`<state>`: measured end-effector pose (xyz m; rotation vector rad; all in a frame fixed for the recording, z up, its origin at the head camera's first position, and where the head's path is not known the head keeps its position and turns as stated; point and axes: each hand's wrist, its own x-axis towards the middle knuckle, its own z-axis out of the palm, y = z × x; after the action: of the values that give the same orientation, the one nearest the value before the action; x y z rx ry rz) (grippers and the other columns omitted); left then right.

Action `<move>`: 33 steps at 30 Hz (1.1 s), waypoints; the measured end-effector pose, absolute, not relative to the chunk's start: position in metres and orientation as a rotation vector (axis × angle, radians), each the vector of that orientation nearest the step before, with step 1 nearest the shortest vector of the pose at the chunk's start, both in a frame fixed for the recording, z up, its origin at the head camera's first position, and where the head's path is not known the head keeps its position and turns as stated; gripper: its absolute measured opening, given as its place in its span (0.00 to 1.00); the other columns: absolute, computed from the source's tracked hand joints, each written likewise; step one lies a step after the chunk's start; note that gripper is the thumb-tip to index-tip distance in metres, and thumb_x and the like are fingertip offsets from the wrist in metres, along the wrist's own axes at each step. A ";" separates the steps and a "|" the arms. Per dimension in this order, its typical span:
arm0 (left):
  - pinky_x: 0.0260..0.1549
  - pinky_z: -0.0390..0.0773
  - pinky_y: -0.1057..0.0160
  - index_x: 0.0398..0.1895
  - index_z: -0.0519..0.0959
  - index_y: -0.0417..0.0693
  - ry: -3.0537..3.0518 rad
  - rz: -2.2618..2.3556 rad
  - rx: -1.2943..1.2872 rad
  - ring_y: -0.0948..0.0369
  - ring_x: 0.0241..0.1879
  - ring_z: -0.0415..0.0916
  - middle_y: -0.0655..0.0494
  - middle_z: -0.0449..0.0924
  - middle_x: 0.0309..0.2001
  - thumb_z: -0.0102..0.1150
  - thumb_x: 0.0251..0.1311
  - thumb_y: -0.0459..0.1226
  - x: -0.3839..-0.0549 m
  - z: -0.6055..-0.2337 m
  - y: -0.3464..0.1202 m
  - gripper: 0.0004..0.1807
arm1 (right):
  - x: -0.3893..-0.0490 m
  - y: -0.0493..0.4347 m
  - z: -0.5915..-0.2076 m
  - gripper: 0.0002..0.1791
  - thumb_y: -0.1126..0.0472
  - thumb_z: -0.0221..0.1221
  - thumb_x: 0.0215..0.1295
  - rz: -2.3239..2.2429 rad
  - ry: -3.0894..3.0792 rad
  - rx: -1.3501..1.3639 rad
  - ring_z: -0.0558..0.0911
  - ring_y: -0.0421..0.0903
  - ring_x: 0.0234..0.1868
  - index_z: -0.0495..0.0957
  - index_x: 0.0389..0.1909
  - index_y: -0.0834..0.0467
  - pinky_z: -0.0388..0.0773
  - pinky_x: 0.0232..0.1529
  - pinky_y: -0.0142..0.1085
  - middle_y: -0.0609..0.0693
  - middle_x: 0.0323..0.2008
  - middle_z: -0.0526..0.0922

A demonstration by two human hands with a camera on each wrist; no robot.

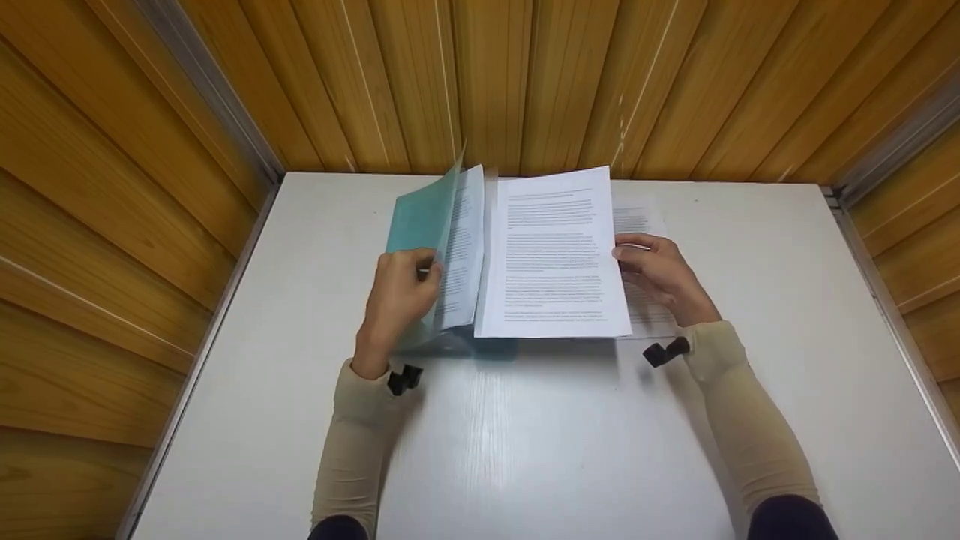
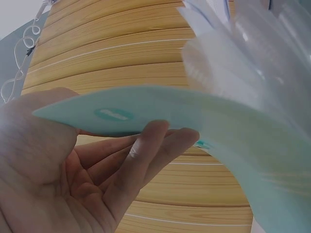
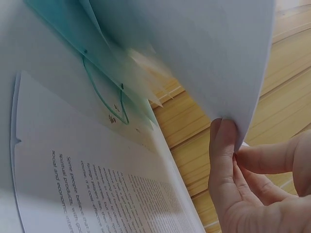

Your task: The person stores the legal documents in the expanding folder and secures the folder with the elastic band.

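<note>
Sheets [image 1: 555, 255] pinched by the right hand [image 1: 661, 271] leaned partly over the teal folder [image 1: 421, 217], which the left hand [image 1: 397, 296] gripped, near the tabletop's [image 1: 480, 442] back edge, where a loosened pinch could have scattered them and a snag creased them.

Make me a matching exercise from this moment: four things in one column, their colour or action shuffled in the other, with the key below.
Things
1. left hand
2. table
3. right hand
4. folder

Colour or action
A. teal
B. pinching the edge of raised paper
C. gripping the folder
D. white

Pairs: 1-C, 2-D, 3-B, 4-A
</note>
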<state>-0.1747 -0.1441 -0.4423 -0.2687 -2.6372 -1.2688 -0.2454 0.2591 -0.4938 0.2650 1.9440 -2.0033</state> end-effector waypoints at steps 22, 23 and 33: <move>0.37 0.88 0.52 0.50 0.89 0.30 -2.653 -1.283 -0.267 0.52 0.40 0.90 0.39 0.91 0.45 0.59 0.70 0.27 -0.174 -0.440 -0.143 0.12 | -0.249 0.233 -0.496 0.23 0.68 0.62 0.75 -2.019 1.948 0.254 0.88 0.41 0.44 0.73 0.68 0.67 0.86 0.46 0.32 0.48 0.44 0.88; 0.37 0.88 0.52 0.50 0.89 0.30 -2.653 -1.287 -0.266 0.52 0.40 0.90 0.39 0.91 0.45 0.59 0.70 0.27 -0.174 -0.440 -0.143 0.12 | -0.249 0.232 -0.496 0.23 0.67 0.62 0.75 -2.015 1.950 0.262 0.88 0.41 0.44 0.74 0.68 0.67 0.86 0.45 0.32 0.48 0.44 0.89; 0.37 0.87 0.53 0.49 0.89 0.31 -2.655 -1.286 -0.271 0.53 0.40 0.90 0.40 0.91 0.45 0.59 0.70 0.27 -0.175 -0.441 -0.144 0.12 | -0.252 0.217 -0.497 0.24 0.66 0.61 0.76 -1.975 1.979 0.267 0.87 0.41 0.43 0.74 0.69 0.66 0.86 0.46 0.32 0.49 0.46 0.87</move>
<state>-0.1745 -0.1443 -0.4411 -0.2713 -2.6548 -1.2859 -0.2522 0.2168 -0.4968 0.2669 1.9787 -1.9754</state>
